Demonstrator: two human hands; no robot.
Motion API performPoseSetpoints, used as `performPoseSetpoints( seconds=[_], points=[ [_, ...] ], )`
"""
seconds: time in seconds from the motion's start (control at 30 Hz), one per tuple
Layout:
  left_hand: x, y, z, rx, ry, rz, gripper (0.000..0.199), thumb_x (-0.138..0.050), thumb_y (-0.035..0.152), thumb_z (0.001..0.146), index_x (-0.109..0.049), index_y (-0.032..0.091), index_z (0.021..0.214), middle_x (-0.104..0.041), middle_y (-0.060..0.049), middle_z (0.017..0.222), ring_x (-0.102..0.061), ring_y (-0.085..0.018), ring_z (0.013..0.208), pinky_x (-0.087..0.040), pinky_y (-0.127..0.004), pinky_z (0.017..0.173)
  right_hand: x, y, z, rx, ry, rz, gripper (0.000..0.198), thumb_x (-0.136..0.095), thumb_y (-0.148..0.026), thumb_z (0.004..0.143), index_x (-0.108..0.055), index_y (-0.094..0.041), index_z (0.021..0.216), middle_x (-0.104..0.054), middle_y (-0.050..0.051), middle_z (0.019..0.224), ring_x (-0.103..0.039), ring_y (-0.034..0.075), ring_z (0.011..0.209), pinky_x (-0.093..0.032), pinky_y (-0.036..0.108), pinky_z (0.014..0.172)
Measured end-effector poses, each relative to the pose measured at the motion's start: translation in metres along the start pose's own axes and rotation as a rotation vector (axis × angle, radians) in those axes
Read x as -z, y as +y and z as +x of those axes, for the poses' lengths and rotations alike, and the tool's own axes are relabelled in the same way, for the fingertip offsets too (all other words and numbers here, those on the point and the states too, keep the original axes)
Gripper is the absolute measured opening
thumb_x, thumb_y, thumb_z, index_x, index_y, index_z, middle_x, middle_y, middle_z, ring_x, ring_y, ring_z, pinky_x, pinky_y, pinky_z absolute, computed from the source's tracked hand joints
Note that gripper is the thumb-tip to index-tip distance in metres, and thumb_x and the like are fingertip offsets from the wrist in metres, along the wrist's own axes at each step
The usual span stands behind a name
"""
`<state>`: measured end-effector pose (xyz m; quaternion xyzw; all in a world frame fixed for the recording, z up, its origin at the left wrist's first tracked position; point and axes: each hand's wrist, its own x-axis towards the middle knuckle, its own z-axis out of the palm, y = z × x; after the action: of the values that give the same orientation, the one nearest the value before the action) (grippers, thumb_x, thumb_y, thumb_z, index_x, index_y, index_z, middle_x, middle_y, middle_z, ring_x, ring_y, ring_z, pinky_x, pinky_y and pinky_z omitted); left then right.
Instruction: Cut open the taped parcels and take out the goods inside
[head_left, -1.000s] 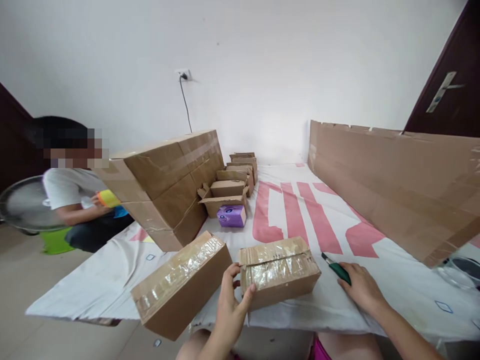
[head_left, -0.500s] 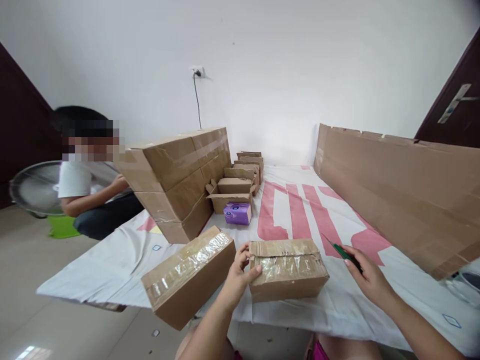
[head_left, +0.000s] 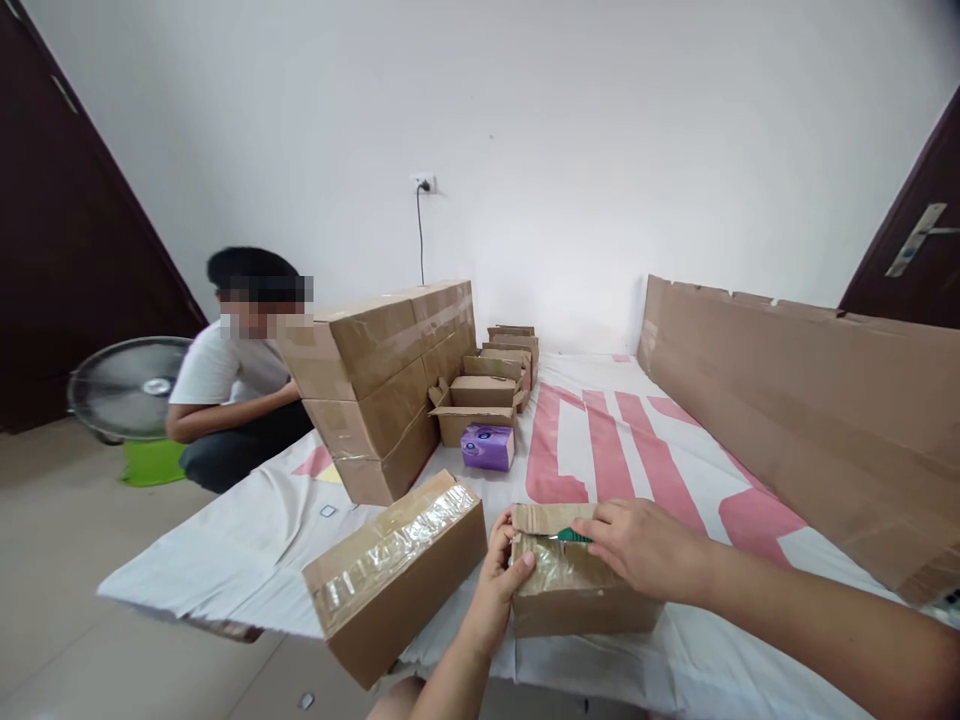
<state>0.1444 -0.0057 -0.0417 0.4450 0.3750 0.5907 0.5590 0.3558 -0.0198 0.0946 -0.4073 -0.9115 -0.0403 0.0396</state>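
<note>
A small taped cardboard box [head_left: 577, 610] sits near the front edge of the cloth-covered table. My left hand [head_left: 501, 580] grips its left end, the thumb on top and the fingers behind. Over the box top is my right hand [head_left: 637, 540], closed around a green utility knife [head_left: 574, 536]. The knife lies along the seam beside the raised top flap; its blade is hidden. Just left of my left hand, a longer box [head_left: 397, 575] sealed with shiny tape lies at an angle.
A stack of large cartons [head_left: 382, 390] stands at the left, with a crouching person [head_left: 232, 380] and a fan [head_left: 131, 390] beyond it. Several open boxes [head_left: 480, 412] line up behind a purple tissue pack [head_left: 487, 448]. A long cardboard panel [head_left: 795, 420] runs along the right.
My right hand has moved left with the utility knife, from beside the small box onto its top seam. My left hand still holds the box. The view has shifted slightly.
</note>
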Motion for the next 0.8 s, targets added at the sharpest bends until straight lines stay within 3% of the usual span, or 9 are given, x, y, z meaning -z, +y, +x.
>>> performPoseSetpoints(
  seconds=[0.13,0.3,0.53,0.8],
  points=[
    [0.001,-0.002,0.001,-0.011,-0.016,0.046,0.036,-0.075,0.047,0.066,-0.059,0.02,0.085,-0.032,-0.01,0.152,-0.034,-0.034,0.138,-0.034,-0.043,0.108,0.018,0.006,-0.009,-0.078,-0.128,-0.099,0.025,-0.052,-0.02,0.089,-0.067,-0.021,0.109,-0.069,0.008,0.089,-0.065,0.022,0.077,-0.045,0.028,0.065],
    [0.0,-0.003,-0.001,-0.04,0.023,0.104,0.036,-0.073,0.049,0.068,-0.062,0.02,0.088,-0.033,-0.01,0.151,-0.029,-0.034,0.14,-0.024,-0.047,0.114,0.04,0.027,-0.037,-0.204,-0.198,0.046,0.019,-0.056,-0.021,0.087,-0.07,-0.026,0.099,-0.068,0.003,0.079,-0.064,0.021,0.07,-0.041,0.026,0.058],
    [0.002,0.003,-0.002,0.019,-0.007,0.112,0.036,-0.073,0.048,0.069,-0.064,0.02,0.09,-0.031,-0.01,0.153,-0.026,-0.033,0.142,-0.024,-0.045,0.114,0.028,0.043,-0.06,-0.219,-0.135,0.132,0.023,-0.052,-0.024,0.089,-0.069,-0.03,0.103,-0.067,0.002,0.083,-0.064,0.021,0.075,-0.043,0.027,0.061],
    [0.001,0.001,-0.002,0.088,0.001,0.006,0.039,-0.076,0.046,0.067,-0.064,0.022,0.097,-0.025,-0.006,0.156,-0.021,-0.033,0.144,-0.023,-0.043,0.115,0.03,0.029,-0.049,-0.208,-0.155,-0.016,0.021,-0.053,-0.024,0.09,-0.067,-0.023,0.105,-0.066,0.006,0.086,-0.065,0.022,0.077,-0.042,0.027,0.062]
  ],
)
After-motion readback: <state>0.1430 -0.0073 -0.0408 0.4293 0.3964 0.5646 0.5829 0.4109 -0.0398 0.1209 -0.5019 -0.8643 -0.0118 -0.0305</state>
